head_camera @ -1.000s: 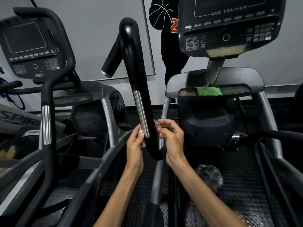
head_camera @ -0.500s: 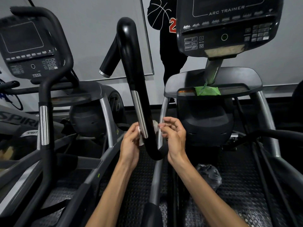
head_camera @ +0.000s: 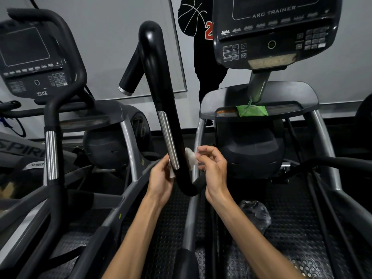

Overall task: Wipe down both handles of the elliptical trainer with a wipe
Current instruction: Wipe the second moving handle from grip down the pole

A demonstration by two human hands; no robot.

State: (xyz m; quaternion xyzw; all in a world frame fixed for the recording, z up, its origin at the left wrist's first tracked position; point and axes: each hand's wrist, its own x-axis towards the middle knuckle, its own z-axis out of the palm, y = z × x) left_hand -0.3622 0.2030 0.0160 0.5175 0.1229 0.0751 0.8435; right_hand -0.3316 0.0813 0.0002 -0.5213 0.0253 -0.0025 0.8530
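Note:
A tall black curved handle (head_camera: pixel 161 81) of the elliptical trainer rises in the middle, with a silver contact strip (head_camera: pixel 168 141) along its lower part. A white wipe (head_camera: pixel 190 159) is wrapped behind the handle's lower stretch, just above its bottom bend. My left hand (head_camera: pixel 161 177) pinches one end of the wipe on the handle's left side. My right hand (head_camera: pixel 212 168) pinches the other end on the right side. The trainer's other handle is not in view.
The trainer's console (head_camera: pixel 275 31) hangs at upper right above a shelf (head_camera: pixel 302 93) with a green wipes packet (head_camera: pixel 252 110). A second machine with its own black handle (head_camera: pixel 51 117) stands at left. A person in black (head_camera: pixel 203 57) stands behind. A crumpled bag (head_camera: pixel 254 214) lies on the rubber floor.
Both hands have slid the wipe a little upward along the lower handle, and more of the wipe now shows on the right side.

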